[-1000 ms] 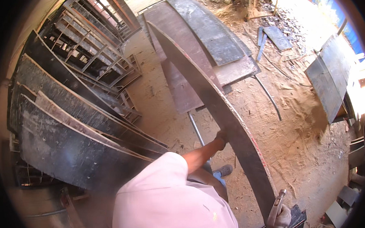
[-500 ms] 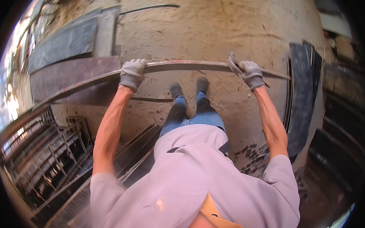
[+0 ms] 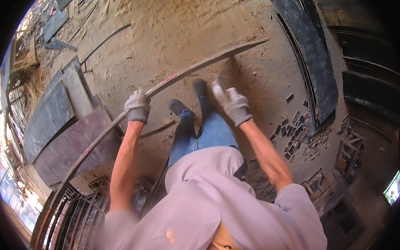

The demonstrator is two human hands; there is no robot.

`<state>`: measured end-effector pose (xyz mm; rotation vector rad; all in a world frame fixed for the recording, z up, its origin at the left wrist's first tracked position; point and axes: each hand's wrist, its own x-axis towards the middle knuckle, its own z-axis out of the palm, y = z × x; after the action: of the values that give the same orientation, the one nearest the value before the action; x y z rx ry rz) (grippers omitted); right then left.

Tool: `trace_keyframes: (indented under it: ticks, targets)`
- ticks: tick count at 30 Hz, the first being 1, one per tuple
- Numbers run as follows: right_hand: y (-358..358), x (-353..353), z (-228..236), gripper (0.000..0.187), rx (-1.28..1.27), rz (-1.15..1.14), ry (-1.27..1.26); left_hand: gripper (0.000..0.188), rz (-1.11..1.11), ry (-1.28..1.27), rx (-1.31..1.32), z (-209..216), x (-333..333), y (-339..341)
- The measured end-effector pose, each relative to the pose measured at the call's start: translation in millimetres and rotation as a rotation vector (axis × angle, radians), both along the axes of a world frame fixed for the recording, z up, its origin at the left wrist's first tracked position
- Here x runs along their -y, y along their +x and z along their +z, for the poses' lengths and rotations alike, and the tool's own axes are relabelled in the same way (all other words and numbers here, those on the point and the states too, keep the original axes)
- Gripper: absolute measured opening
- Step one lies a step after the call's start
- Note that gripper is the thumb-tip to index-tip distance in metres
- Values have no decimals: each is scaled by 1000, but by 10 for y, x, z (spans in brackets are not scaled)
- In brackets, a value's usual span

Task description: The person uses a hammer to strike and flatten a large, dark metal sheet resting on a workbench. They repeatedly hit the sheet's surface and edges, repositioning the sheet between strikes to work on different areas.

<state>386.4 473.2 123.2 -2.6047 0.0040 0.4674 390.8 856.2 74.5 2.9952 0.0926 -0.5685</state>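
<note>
My left hand (image 3: 137, 106), in a pale work glove, is closed around a long, narrow wooden strip (image 3: 191, 70). The strip runs from the lower left, through the hand, to a tapered end up and to the right. Apart from the strip, my gloved right hand (image 3: 237, 108) grips what looks like a claw hammer (image 3: 218, 91); its head is smeared by motion and most of the handle is hidden in the fist. My shoes (image 3: 200, 86) stand on the ground just below the strip.
Large grey sheets (image 3: 50, 118) and a purplish panel (image 3: 80, 149) lie at left, above a metal rack (image 3: 77, 218). At right are a stack of dark boards (image 3: 308, 53), scattered small offcuts (image 3: 293, 133) and more dark panels (image 3: 371, 92). A thin curved strip (image 3: 106, 41) lies farther off.
My view has turned to the right. The strip now slants upward to the right. My right hand has come away from the strip, inward toward my body, with the hammer in it; the left keeps its grip.
</note>
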Motion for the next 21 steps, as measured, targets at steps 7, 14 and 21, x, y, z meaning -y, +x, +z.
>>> trace_keyframes:
  ticks: [7,14,21]
  targets:
    - [322,-1412,-666,13,299,390,66,17,43,-47,36,-184,-81,104]
    - [1344,-56,-1648,25,-101,421,-128,10,121,52,-61,-50,-47,238]
    - [1825,429,-2233,33,-48,-533,-33,14,124,50,76,-129,16,301]
